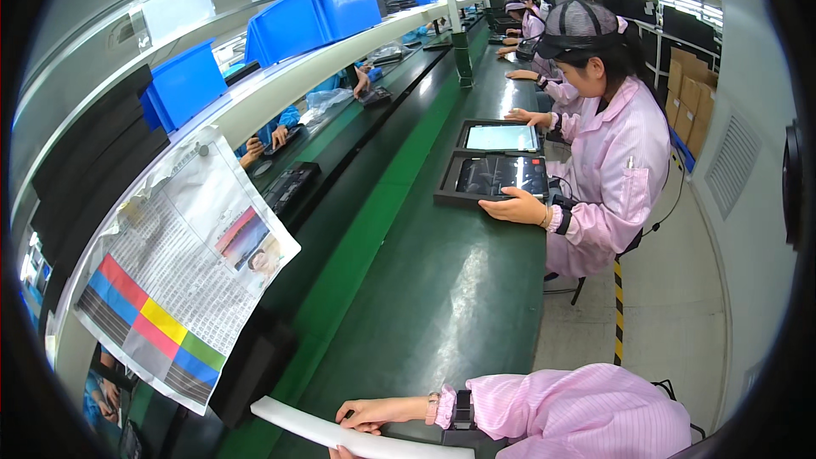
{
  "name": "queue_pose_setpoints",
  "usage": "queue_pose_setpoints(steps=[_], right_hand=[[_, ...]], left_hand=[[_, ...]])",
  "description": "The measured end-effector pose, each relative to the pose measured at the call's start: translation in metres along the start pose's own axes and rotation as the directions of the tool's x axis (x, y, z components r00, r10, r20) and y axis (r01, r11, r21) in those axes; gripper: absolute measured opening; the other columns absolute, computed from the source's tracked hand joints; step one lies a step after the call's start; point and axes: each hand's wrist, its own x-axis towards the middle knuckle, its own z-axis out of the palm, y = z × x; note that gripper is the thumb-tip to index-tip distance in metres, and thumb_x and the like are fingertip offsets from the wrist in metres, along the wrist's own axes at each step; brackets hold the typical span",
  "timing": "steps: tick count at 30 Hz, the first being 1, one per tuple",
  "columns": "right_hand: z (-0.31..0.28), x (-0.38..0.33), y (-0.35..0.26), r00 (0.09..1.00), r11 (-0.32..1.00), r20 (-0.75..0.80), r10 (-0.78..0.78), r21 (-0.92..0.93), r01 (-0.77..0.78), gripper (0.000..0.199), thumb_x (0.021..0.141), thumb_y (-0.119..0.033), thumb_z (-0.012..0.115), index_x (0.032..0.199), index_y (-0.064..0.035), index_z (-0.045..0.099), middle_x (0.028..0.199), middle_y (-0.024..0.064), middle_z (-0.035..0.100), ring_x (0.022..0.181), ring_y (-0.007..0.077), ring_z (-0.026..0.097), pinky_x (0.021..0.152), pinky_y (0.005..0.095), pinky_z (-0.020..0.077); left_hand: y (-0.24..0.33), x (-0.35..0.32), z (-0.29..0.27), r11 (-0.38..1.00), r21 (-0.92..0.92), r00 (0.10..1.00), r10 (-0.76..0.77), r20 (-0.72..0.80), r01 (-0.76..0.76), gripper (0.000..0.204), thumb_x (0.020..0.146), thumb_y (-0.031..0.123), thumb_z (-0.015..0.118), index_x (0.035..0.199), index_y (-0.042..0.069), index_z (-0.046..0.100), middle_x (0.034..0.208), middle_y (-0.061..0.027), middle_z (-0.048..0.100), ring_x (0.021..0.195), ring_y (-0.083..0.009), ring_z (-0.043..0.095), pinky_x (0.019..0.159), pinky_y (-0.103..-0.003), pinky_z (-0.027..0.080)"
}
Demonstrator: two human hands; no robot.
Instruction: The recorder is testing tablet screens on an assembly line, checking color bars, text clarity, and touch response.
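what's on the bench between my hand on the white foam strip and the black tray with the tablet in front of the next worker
In the head view, nothing: only bare dark green bench top lies between your hand on the white foam strip and the black tray.

A long green tabletop stretches away from the hand, with a lighter green strip running along its left part. Up and left of the hand, a printed sheet with a row of coloured blocks hangs from a white shelf. Blue bins sit on that shelf (a smaller one lies nearer). Well beyond the hand, on the right, a co-worker in a pink coat rests a palm on a dark tray holding a tablet; a second tablet lies just behind it. Cardboard boxes stand far right.
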Motion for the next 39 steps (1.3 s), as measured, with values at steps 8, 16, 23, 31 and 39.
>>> queue_pose_setpoints(steps=[8,16,23,31,39], right_hand=[[0.008,0.002,-0.005,0.996,0.973,-0.090,-0.022,-0.230,0.000,0.048,0.088,-0.032,0.056,0.120,-0.0013,0.037,0.066,-0.0023,0.046,0.054,0.0052,0.043,0.049,0.0194,0.0374],[0.015,-0.006,-0.009,0.998,0.907,-0.001,-0.071,-0.416,0.064,0.039,0.091,-0.041,0.049,0.102,-0.0038,0.053,0.062,-0.0032,0.048,0.047,0.0046,0.043,0.040,0.0194,0.0345],[0.009,0.004,0.000,0.997,0.936,0.067,-0.029,-0.349,0.051,0.044,0.093,-0.047,0.041,0.088,-0.0047,0.054,0.056,-0.0029,0.048,0.045,0.0038,0.044,0.038,0.0182,0.0344],[0.016,-0.002,-0.006,0.992,0.938,0.123,0.008,-0.346,0.035,0.048,0.092,-0.048,0.043,0.105,-0.0030,0.052,0.057,-0.0038,0.047,0.046,0.0036,0.046,0.037,0.0180,0.0320],[0.014,0.000,0.002,0.997,0.953,0.078,0.018,-0.304,0.006,0.055,0.091,-0.053,0.042,0.109,-0.0015,0.049,0.060,-0.0039,0.040,0.045,0.0033,0.038,0.037,0.0182,0.0285]], left_hand=[[0.007,0.003,0.006,0.996,0.093,0.985,0.005,-0.173,0.012,0.042,0.094,0.027,0.048,0.121,-0.004,0.043,0.104,-0.0145,0.056,0.089,-0.0197,0.057,0.076,-0.029,0.047],[-0.021,0.009,0.002,0.979,0.171,0.962,0.148,-0.228,-0.111,0.025,0.095,0.026,0.043,0.098,0.002,0.047,0.076,-0.0027,0.049,0.064,-0.0112,0.045,0.056,-0.023,0.038],[-0.026,0.012,-0.007,0.947,0.296,0.969,0.178,-0.172,-0.122,0.028,0.096,0.020,0.035,0.111,-0.001,0.046,0.081,-0.0087,0.056,0.069,-0.0161,0.053,0.066,-0.026,0.042],[-0.026,0.015,-0.005,0.924,0.350,0.980,0.190,-0.063,-0.156,0.034,0.095,0.027,0.042,0.114,0.000,0.046,0.084,-0.0071,0.055,0.071,-0.0143,0.052,0.064,-0.024,0.041],[-0.005,0.008,0.011,0.918,0.392,0.992,0.098,-0.078,-0.059,0.041,0.095,0.030,0.043,0.124,0.001,0.041,0.106,-0.0115,0.052,0.095,-0.0193,0.049,0.083,-0.028,0.040]])
